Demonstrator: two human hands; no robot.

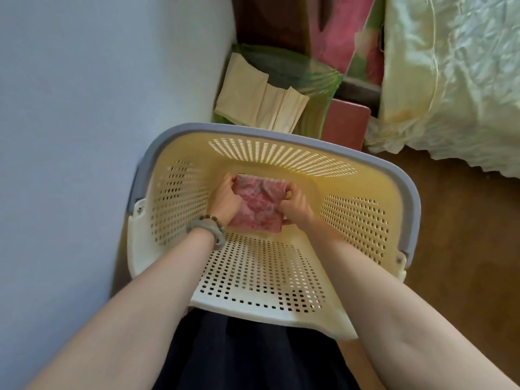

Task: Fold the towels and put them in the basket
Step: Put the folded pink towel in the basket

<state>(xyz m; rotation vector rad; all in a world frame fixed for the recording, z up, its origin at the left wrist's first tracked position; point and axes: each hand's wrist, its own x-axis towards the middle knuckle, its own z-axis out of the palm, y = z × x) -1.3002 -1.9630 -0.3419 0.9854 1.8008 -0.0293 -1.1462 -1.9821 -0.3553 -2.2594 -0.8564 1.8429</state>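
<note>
A folded pink-and-red patterned cloth towel (257, 205) sits low inside a pale yellow perforated plastic laundry basket with a grey-blue rim (180, 128), close to the basket floor toward its far end; whether it already rests on the floor cannot be told. The left hand (223, 199) grips the towel's left edge, fingers curled over its far corner, and the right hand (295, 205) pinches the right edge, thumb and fingers closed on the cloth, so the bundle is held between them. The step in hand looks like placing a finished towel, with the folding of this one already done. The next move probably calls for letting it settle flat on the floor and opening both hands without dragging the layers apart, then lifting the arms clear of the basket walls. The towel is a compact rectangle whose long axis seems to run from the near side to the far side of the basket, its broad face up toward the camera. A beaded bracelet and a pale bangle (209, 229) ring the left wrist. Beyond the basket lie cream folded cloths (261, 99) on a green bundle, and a pale yellow bedspread (455, 80) hangs at the right.
</note>
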